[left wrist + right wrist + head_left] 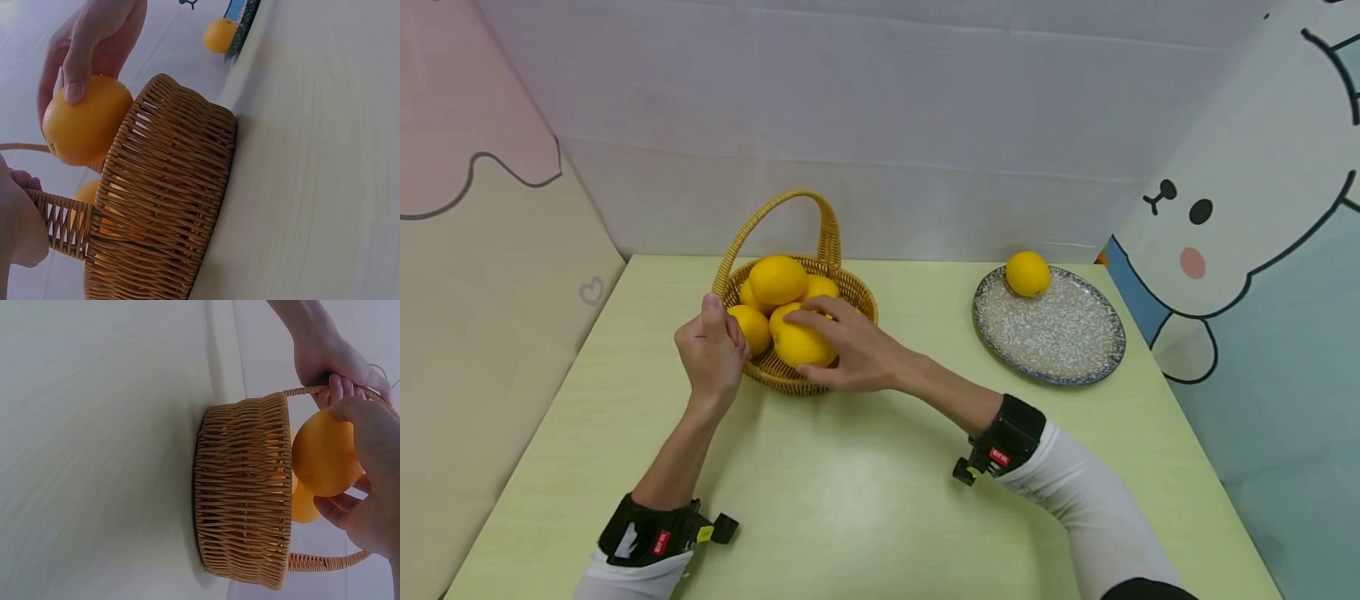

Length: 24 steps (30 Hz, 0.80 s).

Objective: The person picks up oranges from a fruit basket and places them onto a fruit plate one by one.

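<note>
Right now my right hand (859, 346) is curled round an orange (805, 346), thumb on one side and fingers on the other, at the mouth of the wicker basket (786, 386). My left hand (711, 350) grips the basket's handle (830, 237) low on its left side. I judge the step in hand to be the grasp of this orange; the next move calls for a firm hold, a steady basket and a path clear of the handle. More oranges (778, 280) lie inside, and off to the right on the surface (865, 508) a speckled plate (1052, 337) carries a single orange (1028, 274). Both wrist straps (1018, 429) bear red tags (999, 457), their lettering too small to read; I see no legible label on the fruit.
</note>
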Each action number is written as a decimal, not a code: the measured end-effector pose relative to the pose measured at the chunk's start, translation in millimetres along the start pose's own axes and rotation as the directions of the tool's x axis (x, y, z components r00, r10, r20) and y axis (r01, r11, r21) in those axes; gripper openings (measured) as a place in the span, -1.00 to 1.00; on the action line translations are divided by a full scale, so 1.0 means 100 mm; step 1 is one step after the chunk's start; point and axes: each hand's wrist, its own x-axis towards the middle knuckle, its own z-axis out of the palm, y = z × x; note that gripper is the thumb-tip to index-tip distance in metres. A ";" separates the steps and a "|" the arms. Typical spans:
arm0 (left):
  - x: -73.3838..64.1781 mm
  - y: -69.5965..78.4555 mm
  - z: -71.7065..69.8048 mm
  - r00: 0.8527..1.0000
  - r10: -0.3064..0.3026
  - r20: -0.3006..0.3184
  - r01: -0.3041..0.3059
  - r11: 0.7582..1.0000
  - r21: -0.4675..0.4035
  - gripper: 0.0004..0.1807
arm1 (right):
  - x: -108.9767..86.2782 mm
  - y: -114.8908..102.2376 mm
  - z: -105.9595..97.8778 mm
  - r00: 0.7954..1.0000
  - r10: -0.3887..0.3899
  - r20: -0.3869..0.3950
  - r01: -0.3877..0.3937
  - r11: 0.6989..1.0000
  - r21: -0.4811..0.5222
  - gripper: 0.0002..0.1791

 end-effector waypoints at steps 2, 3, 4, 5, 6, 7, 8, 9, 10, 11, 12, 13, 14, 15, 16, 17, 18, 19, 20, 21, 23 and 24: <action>0.00 0.00 0.00 1.000 -0.002 -0.004 0.002 1.000 -0.005 -0.24 | -0.01 0.02 -0.01 1.000 0.002 -0.009 -0.002 1.000 0.002 -0.30; 0.00 0.00 0.00 1.000 -0.001 -0.006 0.001 1.000 -0.009 -0.25 | -0.02 0.03 -0.01 1.000 0.006 -0.011 -0.006 1.000 0.002 -0.30; 0.00 0.00 0.00 1.000 0.000 -0.008 0.000 1.000 -0.015 -0.25 | -0.03 0.04 -0.01 1.000 0.009 -0.014 -0.009 1.000 0.001 -0.31; 0.00 0.00 0.01 1.000 0.001 -0.010 -0.001 1.000 -0.024 -0.25 | -0.03 0.05 -0.02 1.000 0.010 -0.020 -0.010 1.000 0.000 -0.31; 0.00 0.00 0.01 1.000 0.003 -0.010 -0.003 1.000 -0.030 -0.25 | -0.04 0.06 -0.02 1.000 0.016 -0.022 -0.016 1.000 0.003 -0.31; 0.00 0.00 0.01 1.000 0.004 -0.010 -0.005 0.999 -0.034 -0.25 | -0.06 0.08 -0.03 0.999 0.024 -0.025 -0.024 1.000 0.007 -0.31; 0.00 0.00 0.01 1.000 0.006 -0.009 -0.006 0.999 -0.036 -0.25 | -0.07 0.09 -0.05 0.999 0.030 -0.031 -0.030 0.999 0.012 -0.31; 0.00 0.00 0.01 1.000 0.007 -0.007 -0.007 0.999 -0.039 -0.25 | -0.09 0.11 -0.06 0.999 0.037 -0.037 -0.037 0.999 0.016 -0.32; 0.00 0.00 0.01 1.000 0.007 -0.005 -0.007 0.999 -0.040 -0.25 | -0.10 0.12 -0.08 0.998 0.043 -0.046 -0.042 0.999 0.022 -0.32; 0.00 0.00 0.01 1.000 0.007 -0.005 -0.007 0.999 -0.040 -0.25 | -0.12 0.14 -0.10 0.997 0.049 -0.056 -0.048 0.999 0.026 -0.32; 0.00 -0.01 0.01 1.000 0.008 -0.005 -0.008 0.999 -0.040 -0.25 | -0.14 0.16 -0.12 0.996 0.057 -0.067 -0.055 0.998 0.031 -0.33; 0.00 -0.01 0.01 1.000 0.008 -0.006 -0.008 0.999 -0.040 -0.25 | -0.16 0.18 -0.14 0.995 0.065 -0.079 -0.062 0.997 0.034 -0.33; 0.00 -0.01 0.01 1.000 0.007 -0.007 -0.007 0.999 -0.042 -0.25 | -0.18 0.20 -0.16 0.993 0.073 -0.091 -0.070 0.997 0.036 -0.32; 0.00 -0.01 0.01 1.000 0.007 -0.008 -0.007 0.999 -0.044 -0.24 | -0.21 0.22 -0.18 0.991 0.086 -0.102 -0.083 0.996 0.037 -0.32; 0.00 -0.01 0.01 1.000 0.007 -0.010 -0.007 0.999 -0.043 -0.24 | -0.23 0.24 -0.20 0.989 0.098 -0.114 -0.093 0.995 0.041 -0.31; 0.00 -0.02 0.01 1.000 0.007 -0.011 -0.008 0.999 -0.044 -0.24 | -0.26 0.26 -0.22 0.986 0.112 -0.125 -0.108 0.993 0.039 -0.31; 0.00 -0.02 0.01 1.000 0.007 -0.011 -0.007 0.999 -0.045 -0.24 | -0.29 0.28 -0.24 0.983 0.128 -0.134 -0.124 0.992 0.038 -0.31; 0.00 -0.02 0.01 1.000 0.007 -0.011 -0.007 0.999 -0.045 -0.24 | -0.31 0.30 -0.26 0.979 0.145 -0.145 -0.141 0.989 0.038 -0.31; 0.00 -0.02 0.01 1.000 0.006 -0.010 -0.007 0.999 -0.047 -0.24 | -0.34 0.31 -0.28 0.975 0.159 -0.154 -0.155 0.987 0.038 -0.31; 0.00 -0.02 0.01 1.000 0.007 -0.009 -0.007 0.999 -0.047 -0.24 | -0.36 0.33 -0.29 0.971 0.172 -0.164 -0.168 0.985 0.040 -0.31; 0.00 -0.01 0.01 1.000 0.007 -0.007 -0.008 0.999 -0.049 -0.24 | -0.41 0.36 -0.32 0.964 0.194 -0.183 -0.190 0.981 0.041 -0.32; 0.00 -0.01 0.01 1.000 0.007 -0.007 -0.007 0.999 -0.049 -0.25 | -0.43 0.38 -0.34 0.960 0.203 -0.192 -0.198 0.979 0.046 -0.32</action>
